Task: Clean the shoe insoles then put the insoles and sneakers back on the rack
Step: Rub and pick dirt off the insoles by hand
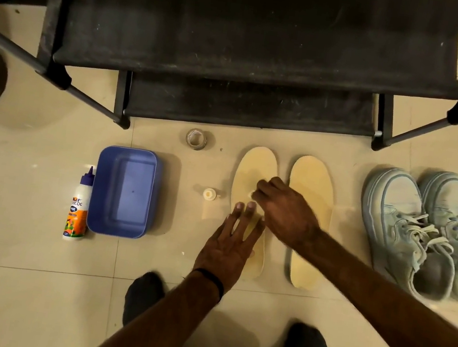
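Note:
Two pale yellow insoles lie side by side on the tiled floor, the left insole point(256, 162) and the right insole point(313, 186). My left hand point(229, 244) rests flat on the heel half of the left insole, fingers spread, pinning it down. My right hand point(285, 208) is over the middle of the same insole, its fingertips closed on a small white wad point(252, 194) that touches the surface. A pair of pale blue sneakers point(409, 230) stands to the right of the insoles, toes pointing away from me. The black shoe rack point(241, 41) stands behind everything.
A blue plastic tub point(122, 190) sits left of the insoles, with a white glue bottle point(78, 207) beside it. A tape roll point(196, 138) and a small white cap point(209, 194) lie near the left insole. My feet in dark socks point(144, 294) are at the bottom.

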